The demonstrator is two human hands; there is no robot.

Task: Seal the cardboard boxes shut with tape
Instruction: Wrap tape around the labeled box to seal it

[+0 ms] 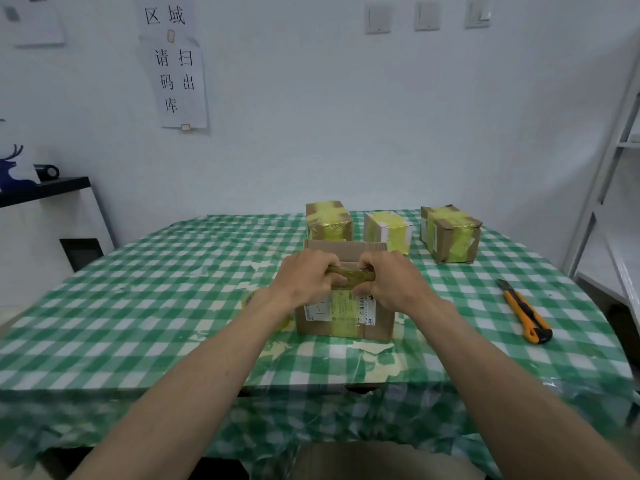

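Note:
A brown cardboard box (346,317) with a white shipping label stands at the middle of the table, its far flap (346,245) raised. Above its near top edge, my left hand (304,280) and my right hand (391,282) both grip a crumpled yellowish strip of tape (353,276) stretched between them. A roll of yellow tape (247,299) lies on the table just left of the box, mostly hidden behind my left wrist. Three smaller boxes wrapped in yellow tape stand behind: one (329,221), one (388,232) and one (450,233).
An orange utility knife (524,311) lies on the green checked tablecloth (138,306) to the right. White shelving (609,202) stands at the right edge. A low cabinet (45,223) with a blue deer figure sits at the left.

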